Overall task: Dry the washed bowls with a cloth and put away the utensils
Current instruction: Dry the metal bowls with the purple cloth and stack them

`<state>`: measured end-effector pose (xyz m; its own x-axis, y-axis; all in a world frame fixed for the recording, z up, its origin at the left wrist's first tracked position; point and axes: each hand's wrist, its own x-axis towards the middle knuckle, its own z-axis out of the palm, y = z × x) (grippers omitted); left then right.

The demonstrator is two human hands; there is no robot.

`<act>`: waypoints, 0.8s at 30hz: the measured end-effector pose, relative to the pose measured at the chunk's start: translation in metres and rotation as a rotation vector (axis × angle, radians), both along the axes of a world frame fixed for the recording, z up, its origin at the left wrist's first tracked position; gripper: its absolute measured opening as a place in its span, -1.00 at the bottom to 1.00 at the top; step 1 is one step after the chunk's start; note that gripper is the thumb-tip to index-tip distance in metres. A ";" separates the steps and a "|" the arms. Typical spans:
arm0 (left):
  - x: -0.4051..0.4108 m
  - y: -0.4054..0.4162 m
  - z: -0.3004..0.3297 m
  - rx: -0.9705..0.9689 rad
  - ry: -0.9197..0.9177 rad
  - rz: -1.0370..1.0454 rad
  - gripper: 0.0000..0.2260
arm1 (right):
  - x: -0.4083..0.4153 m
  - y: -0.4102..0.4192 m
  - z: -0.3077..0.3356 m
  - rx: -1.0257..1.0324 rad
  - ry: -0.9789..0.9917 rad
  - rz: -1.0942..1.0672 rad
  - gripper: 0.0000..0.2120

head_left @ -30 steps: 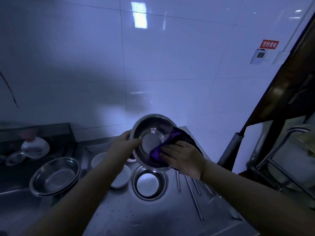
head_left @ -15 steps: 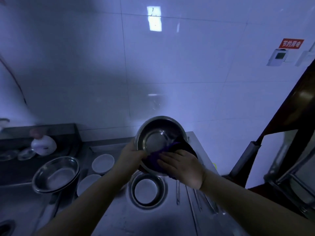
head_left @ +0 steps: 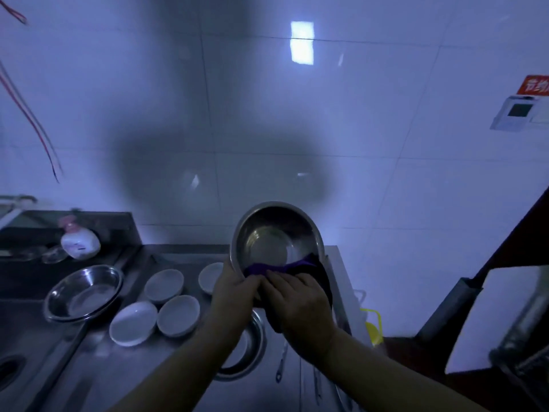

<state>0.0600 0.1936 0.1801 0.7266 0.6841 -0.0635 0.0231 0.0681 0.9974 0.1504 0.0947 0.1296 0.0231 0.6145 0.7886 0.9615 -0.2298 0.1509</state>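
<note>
My right hand [head_left: 300,301] pinches the purple cloth [head_left: 297,267] over the near rim of the steel bowl [head_left: 274,239], which my left hand [head_left: 234,288] grips at its lower left edge, tilted up above the tabletop [head_left: 124,361]. Beneath them sits another steel bowl [head_left: 252,352], utensils [head_left: 280,367] just beside it. Four white bowls [head_left: 178,315] lie left; beyond them a wide steel basin [head_left: 83,292] and a soap bottle [head_left: 80,242].

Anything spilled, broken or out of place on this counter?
Nothing stands out. The left hand holds the steel bowl tilted while the right hand presses the purple cloth on its rim. Four white bowls sit upright on the counter, no spill visible.
</note>
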 end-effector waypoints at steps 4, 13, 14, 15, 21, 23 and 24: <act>0.000 0.003 0.003 0.074 0.047 0.003 -0.76 | 0.013 -0.016 -0.003 -0.031 -0.105 0.107 -0.77; -0.018 0.033 0.045 0.257 0.319 -0.299 -0.79 | 0.064 -0.046 0.020 -0.206 -0.414 0.349 -0.79; -0.018 0.026 0.042 0.253 0.273 -0.176 -0.82 | 0.059 -0.042 0.019 -0.163 -0.381 0.344 -0.81; -0.018 0.016 0.036 0.259 0.222 -0.053 -0.82 | 0.052 -0.038 0.019 -0.118 -0.335 0.330 -0.85; -0.023 -0.019 0.008 0.085 0.001 0.198 -0.73 | 0.014 -0.017 0.012 0.027 -0.170 0.244 -0.82; -0.029 -0.013 0.014 0.051 0.000 0.135 -0.71 | 0.013 -0.020 0.008 0.017 -0.191 0.282 -0.83; -0.031 -0.011 0.018 0.064 0.017 0.107 -0.74 | 0.015 -0.021 0.008 0.001 -0.212 0.309 -0.84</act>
<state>0.0287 0.1830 0.1980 0.6485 0.7606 -0.0291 0.0361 0.0075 0.9993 0.1651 0.0737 0.1375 -0.3270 0.5659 0.7568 0.9329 0.0656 0.3541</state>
